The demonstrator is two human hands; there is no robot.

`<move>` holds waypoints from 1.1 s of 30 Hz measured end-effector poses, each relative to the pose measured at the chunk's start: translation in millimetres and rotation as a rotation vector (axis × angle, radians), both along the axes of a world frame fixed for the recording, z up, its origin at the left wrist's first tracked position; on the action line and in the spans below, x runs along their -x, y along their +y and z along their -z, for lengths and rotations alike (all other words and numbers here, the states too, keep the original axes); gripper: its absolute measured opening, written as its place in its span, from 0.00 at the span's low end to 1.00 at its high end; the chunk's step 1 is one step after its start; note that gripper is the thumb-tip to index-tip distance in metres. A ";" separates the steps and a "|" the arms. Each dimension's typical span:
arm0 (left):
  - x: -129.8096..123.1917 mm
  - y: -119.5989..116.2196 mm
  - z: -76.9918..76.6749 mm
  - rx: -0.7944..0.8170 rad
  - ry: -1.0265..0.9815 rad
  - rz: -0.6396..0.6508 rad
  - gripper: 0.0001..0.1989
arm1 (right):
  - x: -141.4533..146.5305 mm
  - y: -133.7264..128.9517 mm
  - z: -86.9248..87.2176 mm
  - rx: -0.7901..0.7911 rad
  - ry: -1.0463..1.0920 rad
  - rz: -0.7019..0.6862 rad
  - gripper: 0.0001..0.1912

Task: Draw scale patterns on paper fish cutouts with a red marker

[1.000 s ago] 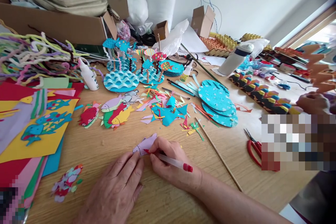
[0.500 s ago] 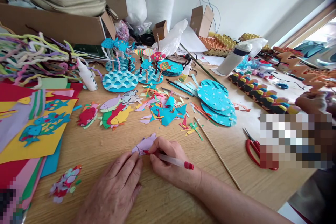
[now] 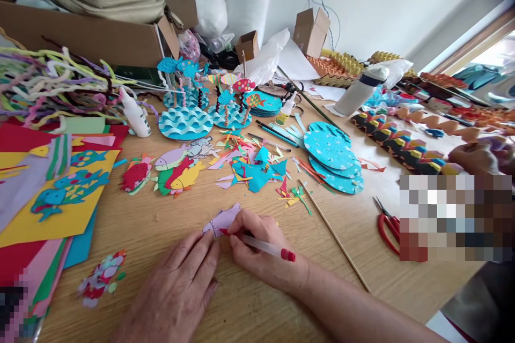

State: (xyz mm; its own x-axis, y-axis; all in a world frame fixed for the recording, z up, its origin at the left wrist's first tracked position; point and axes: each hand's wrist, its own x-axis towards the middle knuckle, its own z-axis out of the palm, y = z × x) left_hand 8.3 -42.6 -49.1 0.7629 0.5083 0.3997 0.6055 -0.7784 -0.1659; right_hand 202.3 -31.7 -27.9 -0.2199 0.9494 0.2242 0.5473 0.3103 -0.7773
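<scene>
Red pen (image 3: 263, 247) at a purple fish (image 3: 222, 219)

I saw the fish on the wooden table (image 3: 145, 225), left of the thin stick (image 3: 333, 235). The right hand (image 3: 261, 230), also left of this stick, was grasping the pen, its tip on the fish. The left hand (image 3: 181, 276) was unclenched, its fingertips touching the fish near the head. Scissors (image 3: 389, 216) were lying right of the stick.

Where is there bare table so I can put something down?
Two bare patches: between the person's left hand and the little pile of colourful round paper dots, and between the thin wooden stick and the red-handled metal scissors. Farther back, past the purple paper fish, it's crowded with colourful paper scraps.
</scene>
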 end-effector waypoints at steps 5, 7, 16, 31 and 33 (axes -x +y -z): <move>-0.4 -1.2 -0.3 0.022 0.011 -0.015 0.19 | -0.4 -0.1 1.0 -0.010 -0.027 0.024 0.06; 0.2 -1.8 0.5 0.025 0.009 -0.015 0.19 | -0.6 -0.5 1.9 -0.016 -0.029 0.023 0.06; 0.4 -1.0 0.7 0.011 -0.034 0.005 0.19 | -1.1 -1.0 -2.4 0.023 -0.020 -0.019 0.06; 0.8 0.0 2.6 -0.014 -0.003 -0.001 0.19 | -3.2 0.8 0.2 0.016 0.014 0.013 0.07; 0.5 -0.4 2.4 -0.007 0.003 -0.007 0.20 | -3.1 0.6 0.6 0.025 0.009 0.009 0.07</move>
State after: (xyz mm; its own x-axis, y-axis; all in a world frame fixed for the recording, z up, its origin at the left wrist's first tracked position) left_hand 7.8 -43.0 -51.5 0.7601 0.5110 0.4014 0.6108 -0.7726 -0.1732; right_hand 205.4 -31.0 -28.6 -0.2092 0.9566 0.2026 0.5429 0.2860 -0.7896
